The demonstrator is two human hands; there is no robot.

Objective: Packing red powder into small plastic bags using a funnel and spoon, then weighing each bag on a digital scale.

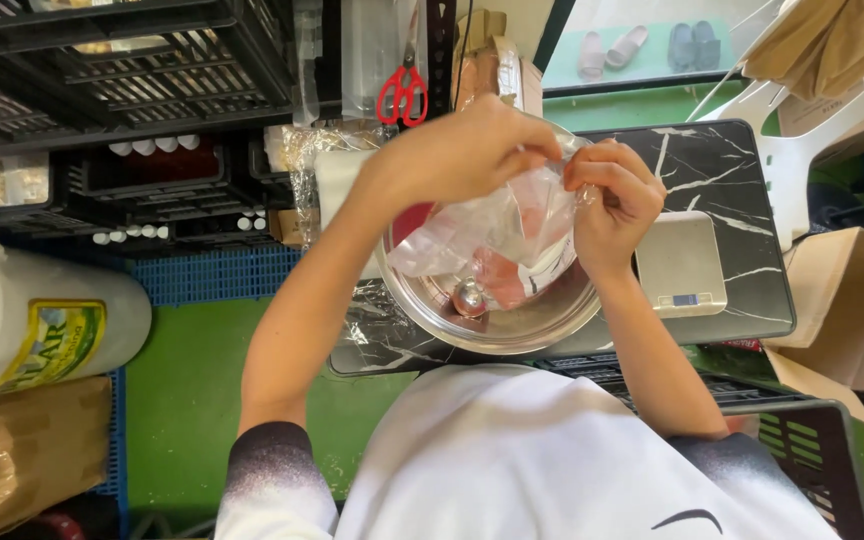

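Two hands meet over the steel bowl (512, 335): our left hand (467, 150) and our right hand (617, 200) each pinch the top edge of a clear plastic bag (482, 235), fingers closed on the film; the bag hangs between them, above the bowl, with reddish contents showing through; the bowl sits on a black marble-patterned tabletop (722, 170); a small digital scale (680, 265) lies just right of it; red-handled scissors (402, 95) hang behind.

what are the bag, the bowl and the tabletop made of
Bag: thin clear plastic film, glossy and creased, see-through; both hands pinch its top. Bowl: metal, likely stainless steel, with a polished rim that mirrors the light. Tabletop: black with white veins, marble-look; real stone or laminate can't be told.
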